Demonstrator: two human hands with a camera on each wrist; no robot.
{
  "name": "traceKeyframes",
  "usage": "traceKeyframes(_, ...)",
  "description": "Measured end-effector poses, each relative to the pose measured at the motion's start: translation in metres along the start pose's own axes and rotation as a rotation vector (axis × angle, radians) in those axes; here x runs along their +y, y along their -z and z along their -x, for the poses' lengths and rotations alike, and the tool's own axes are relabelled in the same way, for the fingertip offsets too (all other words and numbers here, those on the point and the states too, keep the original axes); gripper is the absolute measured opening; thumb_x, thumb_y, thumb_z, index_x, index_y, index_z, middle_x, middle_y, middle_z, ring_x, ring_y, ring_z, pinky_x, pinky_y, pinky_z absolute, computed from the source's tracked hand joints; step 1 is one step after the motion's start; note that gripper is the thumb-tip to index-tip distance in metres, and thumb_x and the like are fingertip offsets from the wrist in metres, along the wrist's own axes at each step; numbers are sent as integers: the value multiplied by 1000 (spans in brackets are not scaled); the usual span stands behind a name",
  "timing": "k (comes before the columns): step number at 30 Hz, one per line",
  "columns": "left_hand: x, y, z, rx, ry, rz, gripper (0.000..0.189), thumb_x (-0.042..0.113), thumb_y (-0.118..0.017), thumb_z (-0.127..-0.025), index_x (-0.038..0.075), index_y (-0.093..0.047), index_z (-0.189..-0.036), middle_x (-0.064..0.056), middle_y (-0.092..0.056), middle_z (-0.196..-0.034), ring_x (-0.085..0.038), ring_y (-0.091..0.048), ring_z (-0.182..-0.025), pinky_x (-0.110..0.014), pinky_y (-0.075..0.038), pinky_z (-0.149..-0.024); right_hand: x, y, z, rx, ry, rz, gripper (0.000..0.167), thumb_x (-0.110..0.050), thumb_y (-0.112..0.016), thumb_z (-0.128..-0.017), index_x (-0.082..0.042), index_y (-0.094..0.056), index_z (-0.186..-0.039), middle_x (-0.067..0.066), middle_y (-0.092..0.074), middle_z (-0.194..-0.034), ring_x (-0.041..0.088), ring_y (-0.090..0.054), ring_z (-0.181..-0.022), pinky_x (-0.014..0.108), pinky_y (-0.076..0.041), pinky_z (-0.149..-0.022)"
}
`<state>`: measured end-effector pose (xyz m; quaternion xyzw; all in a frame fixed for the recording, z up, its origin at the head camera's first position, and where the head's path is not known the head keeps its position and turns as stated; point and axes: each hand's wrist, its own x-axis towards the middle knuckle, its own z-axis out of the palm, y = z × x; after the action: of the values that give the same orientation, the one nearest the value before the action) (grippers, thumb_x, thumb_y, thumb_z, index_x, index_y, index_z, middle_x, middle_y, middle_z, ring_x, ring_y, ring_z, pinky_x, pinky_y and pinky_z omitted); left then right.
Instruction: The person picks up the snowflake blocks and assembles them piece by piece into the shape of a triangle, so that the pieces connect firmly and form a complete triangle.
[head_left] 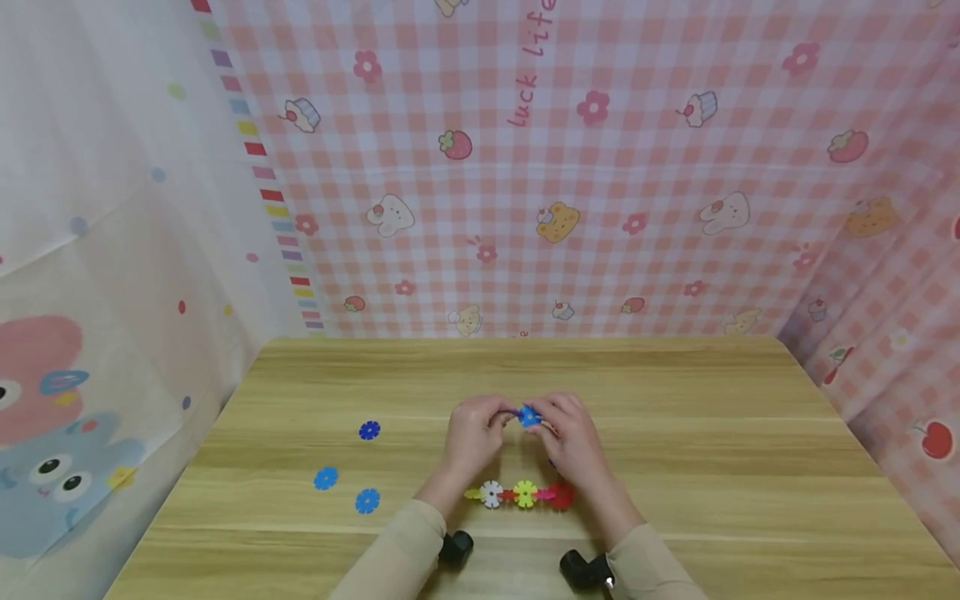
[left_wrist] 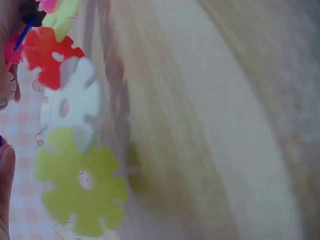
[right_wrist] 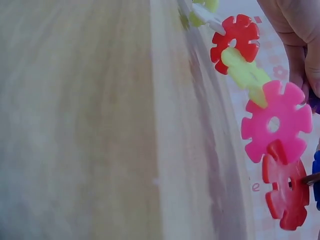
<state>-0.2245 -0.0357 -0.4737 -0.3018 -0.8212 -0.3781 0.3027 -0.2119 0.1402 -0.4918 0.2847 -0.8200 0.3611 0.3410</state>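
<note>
Over the middle of the table, my left hand [head_left: 472, 429] and right hand [head_left: 567, 433] meet around a light blue notched plastic disc [head_left: 529, 416]. My right fingers pinch it at its right side. Between my left thumb and fingers is a dark bluish disc [head_left: 510, 412], seen edge-on against the light blue one. Nearer my body lies a chain of interlocked discs: yellow-green [left_wrist: 82, 182], white [head_left: 491, 494], red [right_wrist: 235, 44], yellow [head_left: 525, 494], pink [right_wrist: 276, 121] and red [right_wrist: 286, 192]. My right wrist partly covers the chain's right end, where a dark blue piece [right_wrist: 317, 180] shows.
On the left part of the table lie a loose dark blue disc [head_left: 369, 430] and two light blue discs [head_left: 326, 477]. Black wrist devices [head_left: 587, 571] sit by both sleeves. A pink checked cloth [head_left: 525, 250] hangs behind the table's far edge.
</note>
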Motion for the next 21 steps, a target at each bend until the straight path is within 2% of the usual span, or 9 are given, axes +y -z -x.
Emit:
traceKeyframes(4,0,-1,2,-10,18,0,13,-6,-78,-79,6,-72,-79,-4,-72,-78,-20,-68,-71,-32,-57,-70,0,0,1,-18,-12,2,33,-2,-82,-74,0,-73,-105,9,-68,-96,27,-59,-93,41,-51,-77)
traceKeyframes(8,1,0,2,-69,49,-31,11,-3,-78,-81,7,-72,-81,-3,-72,-79,-19,-67,-72,-31,-56,-69,1,0,3,-49,-41,23,33,-3,-82,-75,-1,-73,-106,9,-68,-98,27,-59,-95,42,-51,-78)
traceKeyframes(11,1,3,2,-118,162,-2,8,0,-75,-85,7,-71,-84,-2,-71,-79,-15,-66,-71,-27,-56,-66,1,1,4,-78,-90,39,33,-4,-81,-77,-1,-72,-109,10,-68,-100,28,-59,-97,44,-51,-82)
traceKeyframes(16,-1,10,0,-161,398,140,8,-2,-69,-90,6,-70,-87,0,-67,-75,-11,-62,-67,-25,-53,-62,-1,3,2,-115,-197,44,33,-8,-80,-80,-3,-72,-111,12,-67,-104,30,-59,-100,47,-51,-88)
traceKeyframes(19,-3,12,-1,-177,462,196,10,-3,-67,-90,6,-71,-90,-1,-67,-78,-12,-62,-71,-25,-54,-65,-3,6,0,-133,-228,33,32,-8,-80,-81,-2,-72,-112,13,-67,-105,31,-59,-102,48,-51,-90)
traceKeyframes(21,-3,13,-1,-184,459,201,10,-3,-68,-90,6,-71,-90,-2,-69,-81,-13,-64,-74,-25,-55,-68,-4,7,-1,-144,-229,25,32,-9,-79,-82,-2,-71,-112,13,-67,-106,31,-59,-102,48,-50,-90)
